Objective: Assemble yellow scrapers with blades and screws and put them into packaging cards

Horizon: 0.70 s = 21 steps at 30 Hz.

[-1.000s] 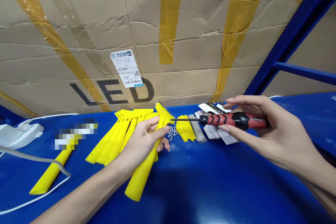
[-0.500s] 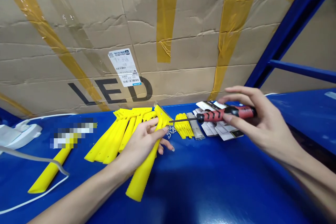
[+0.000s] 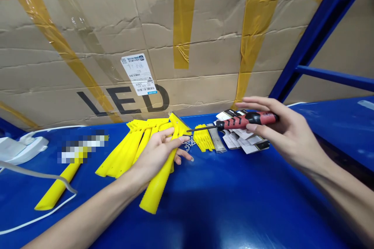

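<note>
My left hand (image 3: 159, 151) is closed round the neck of a yellow scraper (image 3: 157, 188), whose handle slants down toward me and whose head carries a thin blade. In my right hand (image 3: 288, 132) is a red and black screwdriver (image 3: 242, 120), gripped by its handle between thumb and fingers. Its dark shaft points left, and the tip meets or nearly meets the side of the scraper's head. Small screws and nuts (image 3: 189, 144) lie just behind my left fingers. Several more yellow scraper handles (image 3: 125, 151) rest in a row to the left.
Right of the screws are small yellow plastic pieces (image 3: 203, 138), grey blade strips (image 3: 217, 140) and printed cards (image 3: 248, 140). Another yellow handle (image 3: 57, 190), partly blurred, lies left under a cable near a white power strip (image 3: 23, 149). A big taped carton (image 3: 210, 46) stands behind the blue table.
The view has shifted slightly. Both hands keep their grips; the screwdriver now tilts a little more, with its tip still at the scraper's head.
</note>
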Motion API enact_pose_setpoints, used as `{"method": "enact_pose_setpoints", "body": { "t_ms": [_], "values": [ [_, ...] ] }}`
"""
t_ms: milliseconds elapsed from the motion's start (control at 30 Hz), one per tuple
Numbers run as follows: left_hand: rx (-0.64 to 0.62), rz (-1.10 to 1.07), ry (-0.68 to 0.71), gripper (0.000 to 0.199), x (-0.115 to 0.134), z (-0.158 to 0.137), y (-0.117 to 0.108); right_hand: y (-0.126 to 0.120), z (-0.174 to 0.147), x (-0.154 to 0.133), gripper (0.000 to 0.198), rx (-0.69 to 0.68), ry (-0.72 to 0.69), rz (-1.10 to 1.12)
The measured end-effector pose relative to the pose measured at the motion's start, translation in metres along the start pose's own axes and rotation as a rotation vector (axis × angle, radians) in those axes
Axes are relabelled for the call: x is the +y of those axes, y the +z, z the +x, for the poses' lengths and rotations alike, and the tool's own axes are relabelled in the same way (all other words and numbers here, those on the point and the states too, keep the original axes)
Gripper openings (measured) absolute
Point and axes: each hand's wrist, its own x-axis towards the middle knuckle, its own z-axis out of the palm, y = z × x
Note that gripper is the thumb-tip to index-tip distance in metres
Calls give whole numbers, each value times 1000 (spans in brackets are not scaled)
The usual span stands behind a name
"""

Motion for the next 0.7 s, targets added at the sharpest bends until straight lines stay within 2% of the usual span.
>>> {"method": "enact_pose_setpoints", "body": {
  "t_ms": [100, 233, 333, 467, 567, 667, 700],
  "values": [
    [-12, -7, -11, 71, -1, -1, 1, 0, 0, 0, 39, -20, 82, 56],
    [-29, -46, -21, 63, -1, -2, 5, -3, -1, 1, 54, -52, 16, 114],
    [-13, -73, -18, 60, 0, -2, 7, -6, 0, 3, 40, -88, 71, 105],
    [9, -71, -20, 58, 3, -3, 8, -6, 1, 3, 51, -114, 22, 109],
    [9, -62, -39, 56, 5, -4, 9, -6, 0, 2, 40, -101, 80, 138],
    [23, -92, -41, 56, 5, -6, 11, -6, -1, 1, 55, -84, 17, 145],
    [27, -101, -40, 57, 5, -6, 12, -6, -1, 0, 55, -93, 20, 148]
  ]
}}
